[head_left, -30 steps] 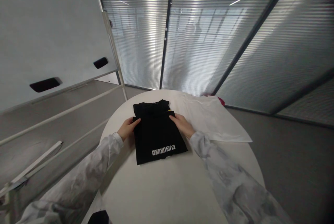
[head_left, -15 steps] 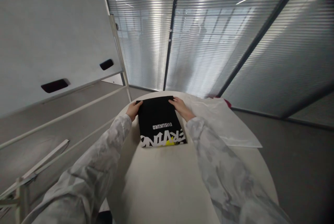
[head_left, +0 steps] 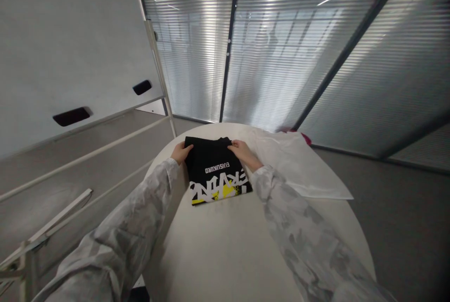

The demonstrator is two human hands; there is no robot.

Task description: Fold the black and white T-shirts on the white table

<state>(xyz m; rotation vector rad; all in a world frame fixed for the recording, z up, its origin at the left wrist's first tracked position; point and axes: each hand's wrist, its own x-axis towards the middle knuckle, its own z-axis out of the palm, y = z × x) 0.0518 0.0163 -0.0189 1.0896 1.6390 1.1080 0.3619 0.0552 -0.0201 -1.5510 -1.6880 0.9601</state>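
Note:
A folded black T-shirt (head_left: 207, 153) with white lettering and a yellow patch lies toward the far part of the white table (head_left: 225, 245). Its print appears upside down from where I look. My left hand (head_left: 181, 152) pinches the far left corner, thumb on top. At the far right corner, my right hand (head_left: 243, 153) grips the cloth between thumb and fingers. Between the hands the far edge is uneven, with a small bump near the right. The fingertips under the fabric are hidden.
White cloth or sheeting (head_left: 298, 166) covers the table's right side, a bit of red material (head_left: 306, 139) showing behind it. To the left stands a whiteboard (head_left: 70, 34) on a metal frame (head_left: 87, 157). A ribbed glass partition (head_left: 274, 58) rises beyond the table.
The shirt's far edge has come slightly nearer and become uneven at the right. More of the yellow print shows at the near edge. Both hands keep hold of the corners.

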